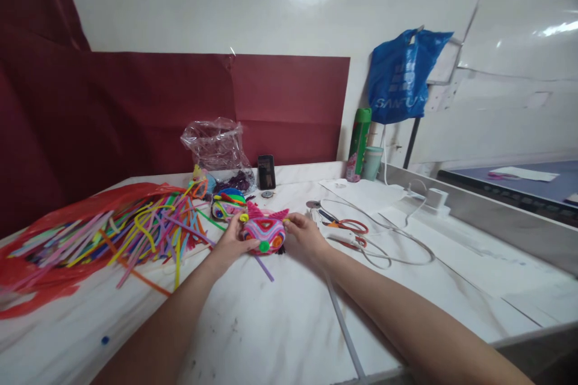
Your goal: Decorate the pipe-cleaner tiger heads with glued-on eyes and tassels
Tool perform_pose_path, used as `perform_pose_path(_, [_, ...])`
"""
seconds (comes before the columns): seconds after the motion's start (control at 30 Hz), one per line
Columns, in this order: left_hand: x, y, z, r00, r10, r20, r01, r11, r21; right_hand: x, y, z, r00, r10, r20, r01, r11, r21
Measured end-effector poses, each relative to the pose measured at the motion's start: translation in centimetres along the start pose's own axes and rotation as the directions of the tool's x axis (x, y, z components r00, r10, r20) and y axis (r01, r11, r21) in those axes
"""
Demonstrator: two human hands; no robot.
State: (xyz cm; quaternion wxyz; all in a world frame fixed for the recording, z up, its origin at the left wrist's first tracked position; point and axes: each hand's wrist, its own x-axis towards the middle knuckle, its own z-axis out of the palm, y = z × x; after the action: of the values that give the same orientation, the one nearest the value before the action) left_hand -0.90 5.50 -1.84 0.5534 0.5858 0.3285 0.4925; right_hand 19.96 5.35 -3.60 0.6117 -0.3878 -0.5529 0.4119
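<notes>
And here's the pink piece [266,233] on the worktop [253,331], straight out on the near side of the phone [266,172], with both hands on it! The left hand [235,242] clamps one end, thumb across the front, fingers by a yellow tip [244,217]. The right hand [307,234] pinches the opposite edge; whether it grips the fuzz or just the small yellow bit there, I can't tell at this blur.

Now the danger: tug those ends unevenly and the stripes could well pull loose or the shape skew. That left thumb sits close to the green dot [264,246], so a hard press might dislodge it. Watch the second piece [229,203] too, left of the phone and nearer: a backward swing of the left hand could knock it. Right of the phone, the cable [424,260] loops round the scissors [350,222], and a stray right forearm might snag it.

What a look, though! Wavy fuzzy bands of pink and lilac, a red patch high in the middle, two spiky magenta ears [282,214] up top, green and orange dots low down.
</notes>
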Motion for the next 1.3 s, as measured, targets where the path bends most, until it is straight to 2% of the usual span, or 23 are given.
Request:
perform_pose_path(0.33, [0.2, -0.6, -0.4, 0.999, -0.009, 0.038, 0.006, 0.997, 0.070, 0.0, 0.2, 0.0, 0.999, 0.014, -0.032, -0.013, 1.000, 0.016])
perform_pose_path(0.53, [0.1, -0.9, 0.1, 1.000, 0.018, -0.008, -0.017, 0.995, 0.100, 0.1, 0.2, -0.1, 0.998, 0.023, -0.050, -0.022, 1.000, 0.012])
perform_pose_path(0.73, [0.4, -0.7, -0.3, 1.000, -0.001, -0.028, 0.004, 0.995, 0.100, -0.3, -0.5, 0.1, 0.999, 0.026, -0.018, -0.026, 0.999, 0.031])
perform_pose_path(0.8, [0.4, -0.5, -0.4, 0.999, -0.006, -0.032, 0.009, 0.997, 0.080, -0.6, -0.7, 0.2, 0.999, 0.016, 0.033, -0.018, 0.999, 0.045])
perform_pose_path(0.93, [0.2, -0.2, -0.2, 0.999, -0.015, -0.031, 0.016, 0.999, 0.033, -1.0, -0.4, 0.4, 0.973, 0.007, 0.229, -0.020, 0.998, 0.056])
perform_pose_path(1.0, [0.0, 0.0, 0.0, 0.999, -0.022, -0.042, 0.023, 0.999, 0.024, -0.9, 0.1, 0.4, 0.967, 0.008, 0.255, -0.022, 0.998, 0.051])
perform_pose_path(1.07, [-0.1, 0.2, 0.3, 0.999, -0.021, -0.047, 0.021, 1.000, 0.014, -0.7, 0.3, 0.3, 0.973, -0.006, 0.233, -0.005, 0.999, 0.047])
perform_pose_path(1.13, [-0.3, 0.4, 0.8, 0.999, 0.020, -0.042, -0.020, 1.000, 0.001, -0.4, 0.2, 0.2, 0.978, -0.053, 0.200, 0.041, 0.997, 0.063])
perform_pose_path(1.3, [-0.7, 1.1, 2.3, 0.968, 0.236, -0.089, -0.230, 0.970, 0.075, -0.1, -1.4, -0.4, 0.964, -0.158, 0.212, 0.129, 0.981, 0.143])
